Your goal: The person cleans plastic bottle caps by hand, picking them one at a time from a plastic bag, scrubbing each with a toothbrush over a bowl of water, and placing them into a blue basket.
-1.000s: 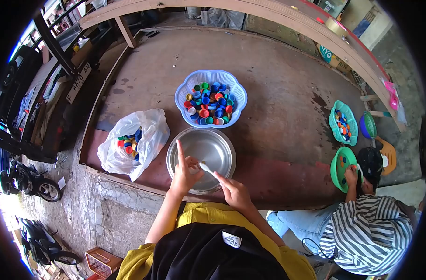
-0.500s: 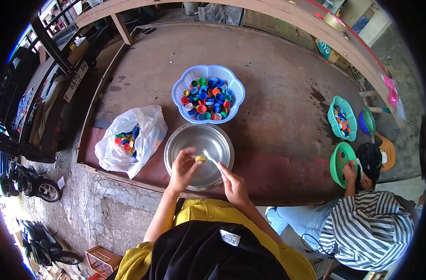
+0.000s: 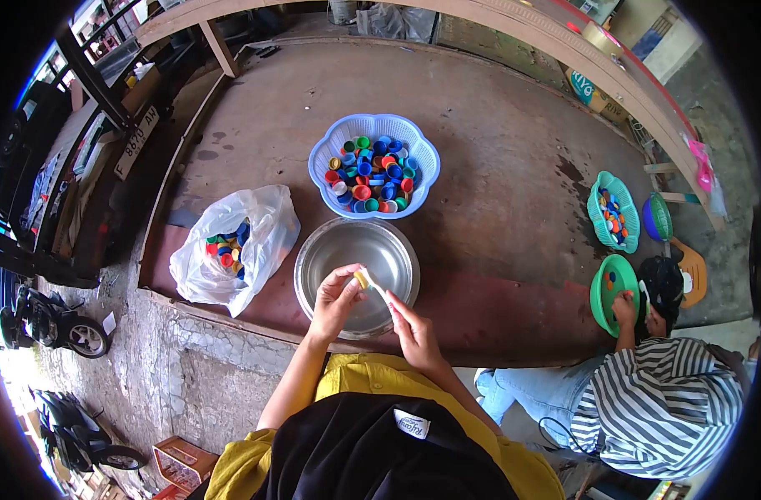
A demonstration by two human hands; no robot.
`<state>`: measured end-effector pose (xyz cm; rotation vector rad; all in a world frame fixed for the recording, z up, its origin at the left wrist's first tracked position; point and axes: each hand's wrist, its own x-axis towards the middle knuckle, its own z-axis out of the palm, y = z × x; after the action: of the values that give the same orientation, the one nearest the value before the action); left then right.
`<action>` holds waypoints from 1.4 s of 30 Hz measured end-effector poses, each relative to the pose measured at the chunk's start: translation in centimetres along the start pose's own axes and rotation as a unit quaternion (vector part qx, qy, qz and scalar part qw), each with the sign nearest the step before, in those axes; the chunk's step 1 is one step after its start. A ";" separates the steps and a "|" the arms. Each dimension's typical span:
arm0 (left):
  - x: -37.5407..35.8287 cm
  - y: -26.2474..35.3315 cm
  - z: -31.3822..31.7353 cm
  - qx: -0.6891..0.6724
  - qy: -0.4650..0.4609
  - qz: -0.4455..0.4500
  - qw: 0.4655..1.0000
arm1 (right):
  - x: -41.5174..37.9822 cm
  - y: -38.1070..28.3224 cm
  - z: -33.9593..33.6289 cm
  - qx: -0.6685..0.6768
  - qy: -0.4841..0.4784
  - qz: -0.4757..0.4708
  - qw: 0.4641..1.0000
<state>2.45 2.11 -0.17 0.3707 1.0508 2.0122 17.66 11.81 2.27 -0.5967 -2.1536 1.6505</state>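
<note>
Between the fingertips of my left hand point(image 3: 334, 304) is a yellow bottle cap point(image 3: 361, 280), tilted on its side. My right hand point(image 3: 415, 335) grips a slim white toothbrush point(image 3: 379, 290), and its head meets the cap. Both hands are over a round metal basin point(image 3: 304, 250) that seems to hold some water. Just beyond it stands a blue plastic basket point(image 3: 431, 167) full of bottle caps in several colours. To the left a clear plastic bag point(image 3: 268, 221) lies open with more caps point(image 3: 228, 250) inside.
At right, a co-worker in a striped shirt point(image 3: 647, 408) has a hand in a green basin point(image 3: 597, 292). A teal basket point(image 3: 598, 221) of caps is behind that basin. The brown table point(image 3: 513, 225) has a raised edge; a wooden beam point(image 3: 513, 18) crosses beyond.
My left hand has turned the cap and raised it slightly. The toothbrush head has come from beside the cap onto it.
</note>
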 end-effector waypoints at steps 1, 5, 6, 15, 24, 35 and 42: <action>0.0 -0.1 0.0 0.017 0.003 0.003 1.000 | 0.0 0.0 0.1 -0.001 0.005 -0.006 1.000; 0.1 -0.1 0.0 0.060 0.030 0.002 0.998 | 0.3 -0.2 0.2 -0.030 0.028 -0.049 0.998; 0.0 0.1 -0.1 0.043 0.024 -0.013 0.999 | 0.4 -0.4 0.2 -0.042 0.035 -0.064 0.996; -0.2 0.4 -0.5 0.098 -0.015 0.024 0.995 | 0.6 -1.0 -0.3 -0.086 0.089 -0.118 0.985; -0.7 -0.9 -1.3 0.025 0.002 -0.027 0.999 | 0.9 0.3 0.3 -0.135 0.038 -0.114 0.984; -0.7 -1.5 -1.6 0.017 0.039 -0.054 0.998 | 1.7 1.5 0.3 -0.098 0.013 -0.060 0.993; -0.6 -1.9 -1.1 0.047 0.089 -0.063 0.993 | 1.8 0.1 0.7 -0.147 0.016 -0.098 0.984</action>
<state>3.17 1.65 -2.24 0.1713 1.2519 1.9141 15.78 12.27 2.08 -0.4697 -2.3659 1.2250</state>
